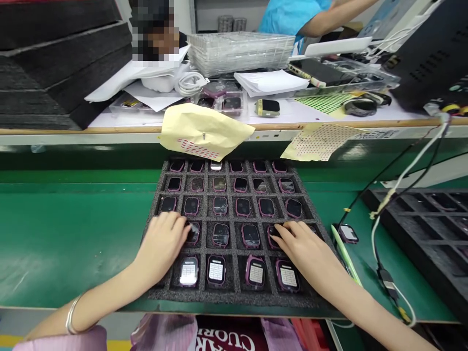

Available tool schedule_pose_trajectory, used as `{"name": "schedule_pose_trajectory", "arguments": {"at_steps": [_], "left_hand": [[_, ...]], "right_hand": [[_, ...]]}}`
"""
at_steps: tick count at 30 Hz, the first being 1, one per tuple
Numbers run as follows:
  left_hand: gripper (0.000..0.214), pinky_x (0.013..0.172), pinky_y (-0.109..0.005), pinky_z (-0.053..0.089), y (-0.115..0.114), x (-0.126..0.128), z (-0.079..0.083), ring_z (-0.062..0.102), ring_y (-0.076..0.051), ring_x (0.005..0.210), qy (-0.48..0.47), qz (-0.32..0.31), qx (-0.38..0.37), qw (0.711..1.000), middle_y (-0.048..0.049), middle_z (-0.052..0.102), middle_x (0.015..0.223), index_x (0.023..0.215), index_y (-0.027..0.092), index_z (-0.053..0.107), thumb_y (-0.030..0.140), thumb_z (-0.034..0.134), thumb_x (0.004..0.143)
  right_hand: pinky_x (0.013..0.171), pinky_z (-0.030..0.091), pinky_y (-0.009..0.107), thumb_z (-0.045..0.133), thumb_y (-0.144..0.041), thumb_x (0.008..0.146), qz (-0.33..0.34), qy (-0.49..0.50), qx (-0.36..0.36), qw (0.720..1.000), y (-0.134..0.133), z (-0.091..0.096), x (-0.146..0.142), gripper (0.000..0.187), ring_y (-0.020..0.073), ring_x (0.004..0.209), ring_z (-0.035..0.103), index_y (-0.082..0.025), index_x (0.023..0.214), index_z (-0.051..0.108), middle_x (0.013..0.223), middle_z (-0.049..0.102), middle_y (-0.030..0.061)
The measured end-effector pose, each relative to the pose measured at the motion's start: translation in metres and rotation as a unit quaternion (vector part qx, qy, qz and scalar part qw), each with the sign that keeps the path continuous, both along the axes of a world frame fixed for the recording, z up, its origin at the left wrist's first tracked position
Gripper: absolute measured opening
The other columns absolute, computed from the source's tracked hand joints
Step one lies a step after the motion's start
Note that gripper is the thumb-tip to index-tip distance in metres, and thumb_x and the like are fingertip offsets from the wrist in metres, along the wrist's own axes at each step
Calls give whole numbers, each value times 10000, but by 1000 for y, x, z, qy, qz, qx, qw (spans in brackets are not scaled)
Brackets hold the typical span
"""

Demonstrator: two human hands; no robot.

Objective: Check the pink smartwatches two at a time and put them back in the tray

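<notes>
A black foam tray (pixel 234 246) with a grid of cells lies on the green bench mat, each cell holding a small pink-rimmed smartwatch body (pixel 243 206). The nearest row shows lit screens (pixel 216 270). My left hand (pixel 163 242) rests on the tray's left side, fingers bent onto a watch in the second row from the front. My right hand (pixel 302 242) lies on the right side, fingertips touching a watch in that same row. Neither hand lifts anything clear of the tray.
A loose watch body (pixel 347 233) and cables (pixel 380 229) lie right of the tray, beside another empty black foam tray (pixel 431 219). Yellow label sheets (pixel 203 130) hang over the shelf edge. Clear plastic trays (pixel 241 51), papers and co-workers are behind the shelf.
</notes>
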State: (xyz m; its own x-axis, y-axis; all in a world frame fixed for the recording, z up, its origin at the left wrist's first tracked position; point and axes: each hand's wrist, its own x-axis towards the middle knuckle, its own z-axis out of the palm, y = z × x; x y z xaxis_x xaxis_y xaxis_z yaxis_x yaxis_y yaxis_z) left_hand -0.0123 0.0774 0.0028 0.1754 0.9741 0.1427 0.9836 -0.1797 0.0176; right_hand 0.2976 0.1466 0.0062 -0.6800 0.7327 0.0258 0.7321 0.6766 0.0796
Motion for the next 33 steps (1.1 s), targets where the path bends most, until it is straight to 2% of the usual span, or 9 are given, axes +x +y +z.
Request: {"name": "schedule_pose_trajectory", "arguments": {"at_steps": [6, 9, 12, 15, 19, 23, 27, 30, 33], "left_hand": [[227, 695, -407, 421, 12, 11, -9, 539, -302, 791, -41, -13, -58, 997, -142, 593, 828, 899, 108, 582, 289, 450, 934], [206, 683, -348, 430, 12, -1, -9, 549, -242, 774, -191, -13, -98, 977, -66, 584, 822, 924, 158, 562, 360, 534, 897], [202, 654, -300, 421, 14, -10, 0, 535, -190, 736, -355, -17, -150, 923, -27, 560, 810, 823, 189, 591, 387, 579, 863], [153, 764, -297, 456, 23, -11, 15, 558, -190, 886, -538, -32, -165, 826, -63, 563, 995, 819, 180, 613, 332, 624, 839], [158, 752, -289, 497, 42, -3, 28, 624, -176, 816, -747, 2, -212, 630, -71, 633, 927, 861, 158, 594, 311, 634, 849], [270, 560, -209, 455, 53, 12, 28, 558, -110, 600, -800, 19, -237, 551, -30, 585, 727, 1024, 121, 618, 343, 606, 871], [372, 496, -204, 418, 50, 24, 24, 497, -107, 568, -785, 43, -274, 554, 5, 510, 660, 1136, 112, 570, 360, 605, 861], [344, 452, -193, 374, 45, 26, 22, 443, -55, 454, -723, 38, -275, 633, 38, 484, 691, 1130, 149, 549, 280, 636, 824], [299, 394, -180, 336, 40, 24, 19, 405, -31, 401, -665, 23, -270, 696, 42, 476, 759, 1120, 192, 527, 236, 590, 831]], "right_hand": [[733, 512, 442, 416, -390, 978, -53, 154, -87, 983, 7, -6, 4, 335, 311, 860, 594, -115, 1048, 595, 919, 587, 141], [632, 506, 352, 495, -466, 933, -58, 238, -180, 953, 13, -3, 7, 321, 238, 734, 598, -183, 1007, 628, 851, 582, 76], [618, 500, 334, 566, -455, 900, -42, 293, -265, 918, 19, 12, 3, 267, 212, 725, 586, -200, 877, 644, 902, 586, 79], [722, 544, 358, 607, -407, 896, -16, 393, -403, 826, 27, 33, -10, 219, 246, 912, 615, -189, 884, 595, 1090, 601, 116], [528, 581, 290, 647, -346, 886, -26, 497, -550, 671, 37, 52, -34, 206, 270, 874, 671, -175, 922, 538, 1003, 676, 127], [440, 534, 200, 696, -308, 842, -59, 536, -572, 618, 43, 50, -55, 262, 211, 698, 682, -133, 1010, 597, 817, 697, 105], [301, 405, 132, 681, -351, 846, -92, 536, -604, 583, 47, 39, -60, 266, 126, 514, 568, -124, 977, 637, 679, 627, 44], [317, 423, 125, 647, -354, 882, -91, 503, -632, 583, 47, 33, -57, 333, 118, 560, 556, -132, 1127, 602, 842, 670, 92], [421, 515, 167, 588, -361, 925, -64, 480, -679, 551, 46, 30, -53, 444, 162, 717, 606, -135, 1295, 497, 989, 673, 139]]}}
